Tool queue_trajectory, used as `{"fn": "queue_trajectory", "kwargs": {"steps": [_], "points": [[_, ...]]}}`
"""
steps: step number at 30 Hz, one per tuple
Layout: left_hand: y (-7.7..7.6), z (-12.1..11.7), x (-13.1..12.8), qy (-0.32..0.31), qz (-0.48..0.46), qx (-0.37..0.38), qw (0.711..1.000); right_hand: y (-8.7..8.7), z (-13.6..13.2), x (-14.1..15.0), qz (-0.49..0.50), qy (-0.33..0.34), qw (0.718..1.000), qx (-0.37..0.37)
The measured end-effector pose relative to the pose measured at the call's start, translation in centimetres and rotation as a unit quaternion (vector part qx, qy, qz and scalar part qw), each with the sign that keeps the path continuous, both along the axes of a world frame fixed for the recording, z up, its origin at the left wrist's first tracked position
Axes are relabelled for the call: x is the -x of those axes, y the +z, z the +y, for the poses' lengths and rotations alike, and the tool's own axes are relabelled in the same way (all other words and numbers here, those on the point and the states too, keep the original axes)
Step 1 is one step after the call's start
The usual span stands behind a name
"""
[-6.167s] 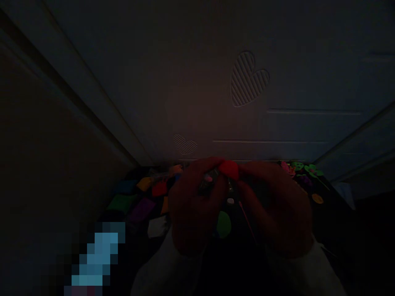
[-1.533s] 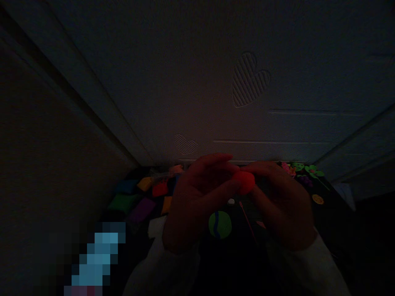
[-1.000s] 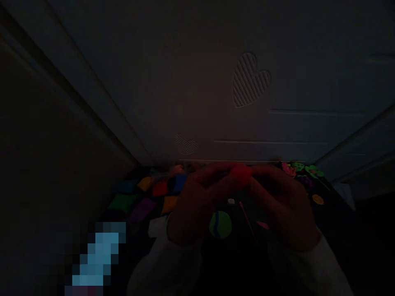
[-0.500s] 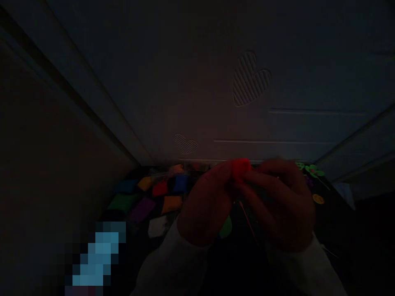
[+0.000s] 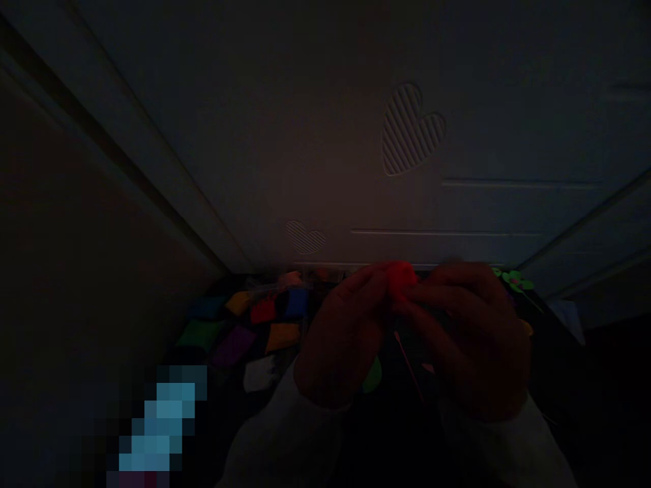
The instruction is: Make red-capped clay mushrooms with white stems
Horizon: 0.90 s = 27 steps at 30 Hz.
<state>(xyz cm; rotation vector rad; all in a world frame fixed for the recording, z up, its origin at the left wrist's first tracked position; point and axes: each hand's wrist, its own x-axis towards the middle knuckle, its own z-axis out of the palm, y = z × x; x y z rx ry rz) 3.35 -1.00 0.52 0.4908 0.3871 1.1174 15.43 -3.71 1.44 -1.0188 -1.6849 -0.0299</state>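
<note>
Between my two hands is a bright red lump of modelling clay [image 5: 401,279], held up above the dark table. My left hand [image 5: 343,335] is closed round its left side, thumb and fingers pressed to it. From the right, the fingertips of my right hand [image 5: 472,332] pinch the lump's edge. The scene is very dark, so the lump's exact shape is hard to make out. Below the hands lie a thin pink stick-like tool [image 5: 408,364] and a round green piece [image 5: 373,376], partly covered by my left hand.
Left on the table are several coloured clay packs, among them a green pack [image 5: 200,333], a purple pack [image 5: 234,344], an orange pack [image 5: 283,336] and a white pack [image 5: 259,375]. A green flower [image 5: 517,281] lies at the right. Behind rises a panel with a striped heart [image 5: 411,129].
My right hand has shifted slightly right and down, uncovering a small pink piece on the table and covering most of the yellow disc. The red clay has turned a little between the fingers.
</note>
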Motion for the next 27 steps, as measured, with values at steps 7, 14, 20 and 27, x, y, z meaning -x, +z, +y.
{"fn": "queue_trajectory", "kwargs": {"steps": [7,14,20,27], "points": [[0.52,-0.18,0.18,0.011,0.003,-0.026,1.000,0.18,-0.12,-0.03,0.002,0.008,1.000,0.003],[0.06,-0.23,0.13,-0.001,-0.036,-0.073,0.997,-0.01,-0.23,0.04,0.017,0.003,1.000,-0.003],[0.09,-0.46,0.35,0.001,-0.032,-0.086,0.996,0.05,-0.24,-0.03,0.019,0.007,1.000,-0.001],[-0.03,-0.50,0.37,-0.009,-0.049,-0.090,0.995,0.07,-0.39,-0.24,0.030,0.021,0.999,0.013]]}}
